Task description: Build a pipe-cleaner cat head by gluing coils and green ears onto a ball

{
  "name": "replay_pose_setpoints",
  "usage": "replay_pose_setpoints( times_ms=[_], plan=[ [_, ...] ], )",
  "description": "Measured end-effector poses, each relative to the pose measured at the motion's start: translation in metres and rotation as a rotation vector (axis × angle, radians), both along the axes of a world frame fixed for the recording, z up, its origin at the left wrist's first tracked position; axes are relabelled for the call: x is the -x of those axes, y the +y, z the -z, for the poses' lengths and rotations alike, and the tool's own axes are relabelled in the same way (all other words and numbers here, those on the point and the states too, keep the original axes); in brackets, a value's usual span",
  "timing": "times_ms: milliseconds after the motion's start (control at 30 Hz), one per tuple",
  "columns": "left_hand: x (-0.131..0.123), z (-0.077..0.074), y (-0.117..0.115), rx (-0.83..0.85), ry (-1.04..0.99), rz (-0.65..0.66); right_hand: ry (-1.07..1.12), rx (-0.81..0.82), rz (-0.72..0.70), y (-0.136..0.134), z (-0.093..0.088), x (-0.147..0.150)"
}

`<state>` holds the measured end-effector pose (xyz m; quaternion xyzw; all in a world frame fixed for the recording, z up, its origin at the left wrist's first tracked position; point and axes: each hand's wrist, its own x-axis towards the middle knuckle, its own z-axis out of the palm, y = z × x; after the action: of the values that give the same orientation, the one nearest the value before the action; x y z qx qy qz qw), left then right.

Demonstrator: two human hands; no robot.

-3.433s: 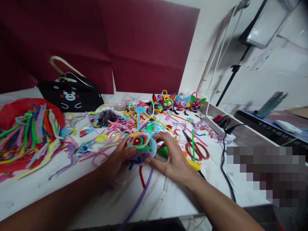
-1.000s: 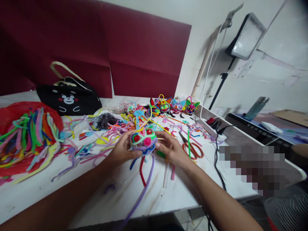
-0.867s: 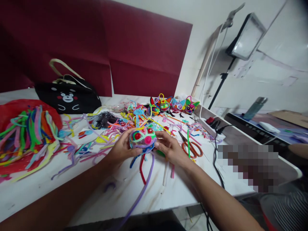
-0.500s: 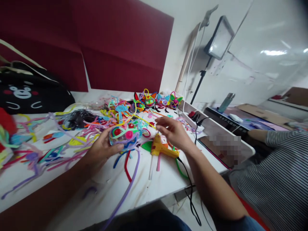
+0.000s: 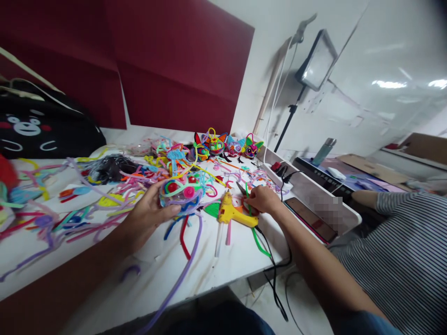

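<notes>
My left hand (image 5: 153,216) is closed around a clear ball-like craft piece (image 5: 181,191) decorated with red and pink round bits and coloured pipe cleaners. A long purple pipe cleaner (image 5: 183,274) hangs below it, over the table's front edge. My right hand (image 5: 260,200) is closed on what look like scissors; a dark pointed tip (image 5: 240,188) sticks out leftward and the handles are hidden. Just left of that hand, a yellow glue gun (image 5: 237,216) rests on the table, with a clear glue stick (image 5: 219,239) in its back end.
Loose pipe cleaners (image 5: 87,225) cover the left of the white table. Finished cat-faced ornaments (image 5: 216,145) stand at the back. A phone (image 5: 310,219) lies at right by the raised divider (image 5: 335,195). Black cable (image 5: 274,279) drapes over the front edge. A person in a striped top (image 5: 401,246) sits at right.
My right hand has come down from above the glue gun to its right side and closed on the scissors-like tool. My left hand still holds the craft piece in nearly the same place.
</notes>
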<state>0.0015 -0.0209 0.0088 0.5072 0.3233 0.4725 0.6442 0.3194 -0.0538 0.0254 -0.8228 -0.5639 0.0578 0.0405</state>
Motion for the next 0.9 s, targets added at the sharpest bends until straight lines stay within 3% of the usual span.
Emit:
replay_pose_setpoints(
  times_ms=[267, 433, 633, 767, 900],
  plan=[
    [0.000, -0.006, -0.003, 0.058, -0.039, 0.047, 0.213, -0.059, 0.014, 0.004, 0.011, -0.007],
    [0.000, -0.005, -0.004, 0.062, -0.053, 0.047, 0.484, -0.356, -0.038, 0.013, 0.008, -0.013],
    [0.001, -0.004, -0.003, 0.058, -0.039, 0.047, 0.932, -0.739, -0.139, 0.017, -0.019, -0.004],
    [0.000, -0.006, -0.005, 0.073, -0.026, 0.031, 1.148, -0.773, -0.252, -0.002, -0.043, 0.018],
    [-0.002, -0.007, -0.007, 0.071, -0.001, 0.005, 1.248, -0.711, -0.406, -0.031, -0.047, 0.042]
  ],
)
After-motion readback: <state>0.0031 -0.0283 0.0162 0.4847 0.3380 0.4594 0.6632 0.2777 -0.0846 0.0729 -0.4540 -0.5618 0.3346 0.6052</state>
